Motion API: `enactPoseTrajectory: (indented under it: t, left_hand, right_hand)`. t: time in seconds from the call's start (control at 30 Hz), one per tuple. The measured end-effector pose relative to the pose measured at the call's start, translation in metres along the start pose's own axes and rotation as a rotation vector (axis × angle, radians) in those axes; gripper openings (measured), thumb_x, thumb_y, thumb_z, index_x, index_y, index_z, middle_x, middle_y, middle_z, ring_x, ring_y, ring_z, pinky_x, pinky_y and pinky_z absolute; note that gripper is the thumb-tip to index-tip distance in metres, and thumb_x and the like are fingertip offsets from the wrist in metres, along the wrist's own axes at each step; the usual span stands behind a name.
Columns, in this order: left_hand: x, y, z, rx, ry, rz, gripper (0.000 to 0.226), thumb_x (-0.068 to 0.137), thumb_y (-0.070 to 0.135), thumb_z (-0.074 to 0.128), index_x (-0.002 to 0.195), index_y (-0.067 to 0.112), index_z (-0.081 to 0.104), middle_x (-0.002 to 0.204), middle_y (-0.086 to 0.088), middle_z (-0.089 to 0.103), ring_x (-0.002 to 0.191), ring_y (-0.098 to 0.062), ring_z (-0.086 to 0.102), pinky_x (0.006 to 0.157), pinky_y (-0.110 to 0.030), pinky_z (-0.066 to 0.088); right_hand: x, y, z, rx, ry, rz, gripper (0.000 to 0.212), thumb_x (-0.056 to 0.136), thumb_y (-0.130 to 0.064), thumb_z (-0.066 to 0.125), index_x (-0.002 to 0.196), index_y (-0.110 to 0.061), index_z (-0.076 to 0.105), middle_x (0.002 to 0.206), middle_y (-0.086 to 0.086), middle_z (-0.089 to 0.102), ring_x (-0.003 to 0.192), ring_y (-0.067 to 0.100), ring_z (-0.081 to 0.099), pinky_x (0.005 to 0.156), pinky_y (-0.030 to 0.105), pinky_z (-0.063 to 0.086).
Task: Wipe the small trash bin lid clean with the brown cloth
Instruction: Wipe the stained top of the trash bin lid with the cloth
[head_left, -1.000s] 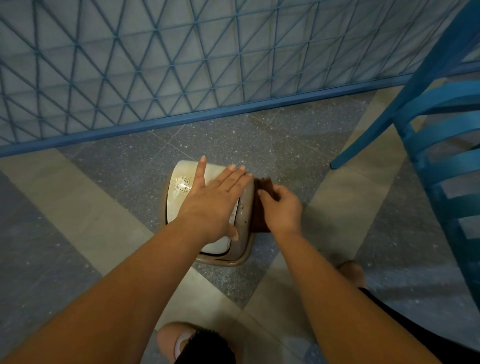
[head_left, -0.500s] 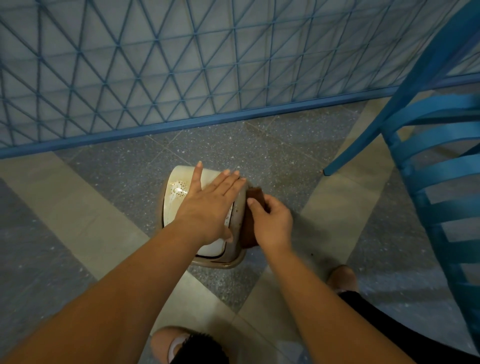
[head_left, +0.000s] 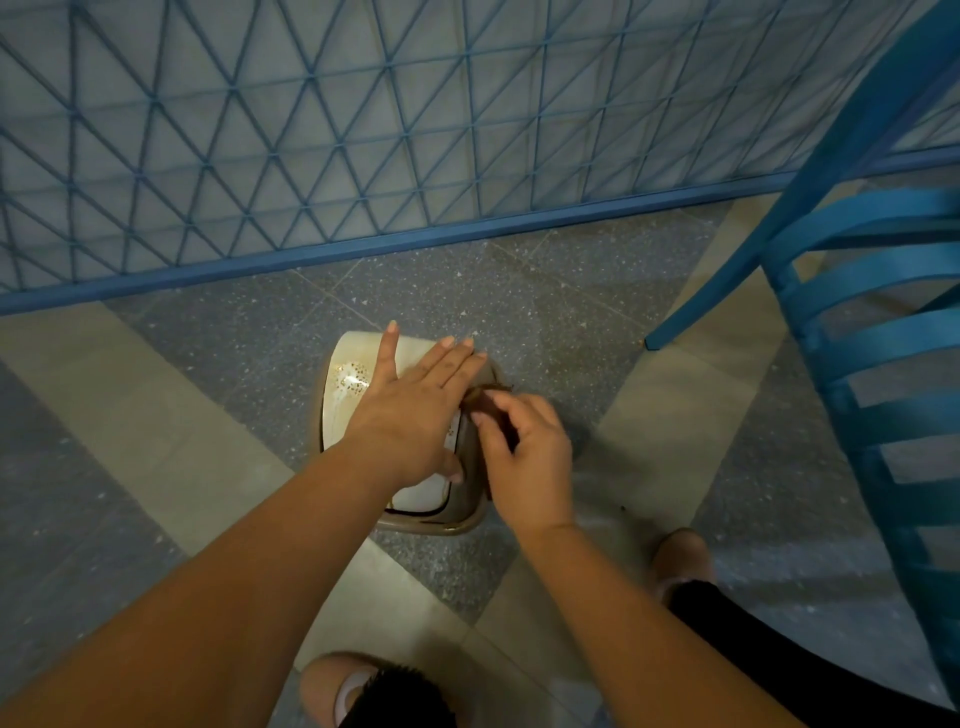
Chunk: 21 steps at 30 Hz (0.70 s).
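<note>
Two bare hands are seen over a small trash bin (head_left: 358, 384) set on the tiled floor (head_left: 545, 312), near a blue lattice fence (head_left: 363, 130). The bin's lid (head_left: 348, 374) is pale cream, rounded at its far corners, and marked with a patch of small gold-brown speckles on its left part; thin streaks run down from that patch. A darker tan rim (head_left: 441, 525) is visible around the lid's near edge, with a dark line just inside it.

The left hand (head_left: 415, 410) is laid flat on the lid, fingers straight and spread toward the far right corner, nothing held; its grip is relaxed and flat. Much of the lid is covered by this hand.

The brown cloth (head_left: 485, 395) is pinched by the right hand (head_left: 524, 452), fingers curled round it, at the lid's right edge, just beside the left hand's fingertips. Only a small dark-brown bunched part of the cloth is shown above the fingers; the rest is hidden. The cloth is pressed against the bin's right side, though whether it touches lid or rim cannot be told.

A blue slatted chair (head_left: 883, 338) is noted to the right, well apart from the bin, one leg resting on the floor. Two feet are glimpsed at the lower edge, with dark clothing at lower right. The floor is laid in grey speckled and beige tiles.
</note>
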<state>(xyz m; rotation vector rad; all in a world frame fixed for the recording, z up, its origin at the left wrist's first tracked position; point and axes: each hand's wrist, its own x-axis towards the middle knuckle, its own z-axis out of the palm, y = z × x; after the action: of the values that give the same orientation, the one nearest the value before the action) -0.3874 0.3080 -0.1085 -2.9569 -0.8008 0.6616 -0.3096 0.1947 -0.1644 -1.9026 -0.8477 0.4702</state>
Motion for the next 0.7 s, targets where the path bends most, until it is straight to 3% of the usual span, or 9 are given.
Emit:
enactPoseTrajectory:
  t: [0.17,0.33,0.5,0.7]
  left_hand:
    - [0.000,0.001,0.000,0.001,-0.002,-0.003,0.116,0.074,0.064,0.064,0.151,0.024,-0.014,0.159,0.005,-0.017,0.145,-0.010,-0.017,0.106,-0.059,-0.026]
    - [0.000,0.000,0.000,-0.011,-0.003,-0.005,0.117,0.072,0.064,0.065,0.151,0.025,-0.012,0.160,0.006,-0.015,0.145,-0.010,-0.016,0.107,-0.060,-0.023]
    - [0.001,-0.001,0.001,-0.015,-0.003,-0.003,0.117,0.073,0.064,0.064,0.150,0.026,-0.015,0.159,0.006,-0.017,0.145,-0.010,-0.017,0.105,-0.059,-0.026]
    - [0.000,0.000,0.000,0.001,-0.007,-0.009,0.118,0.073,0.065,0.063,0.150,0.025,-0.017,0.159,0.006,-0.017,0.145,-0.010,-0.018,0.105,-0.059,-0.026]
  right_hand:
    - [-0.030,0.017,-0.006,-0.047,-0.106,-0.126,0.025,0.086,-0.027,0.055,0.108,-0.024,0.066,0.101,-0.002,0.059,0.090,0.011,0.059,0.077,0.025,0.050]
    - [0.005,0.003,-0.007,-0.088,-0.063,-0.050,0.023,0.090,-0.022,0.059,0.112,-0.021,0.065,0.104,0.001,0.059,0.092,0.015,0.059,0.079,0.030,0.050]
    - [-0.018,0.010,-0.004,-0.099,-0.114,-0.135,0.024,0.088,-0.025,0.055,0.109,-0.024,0.064,0.105,-0.001,0.059,0.093,0.011,0.057,0.079,0.020,0.047]
    - [-0.037,0.025,-0.005,0.004,-0.097,-0.006,0.023,0.085,-0.013,0.064,0.106,-0.018,0.069,0.099,-0.006,0.060,0.092,0.002,0.055,0.081,0.003,0.038]
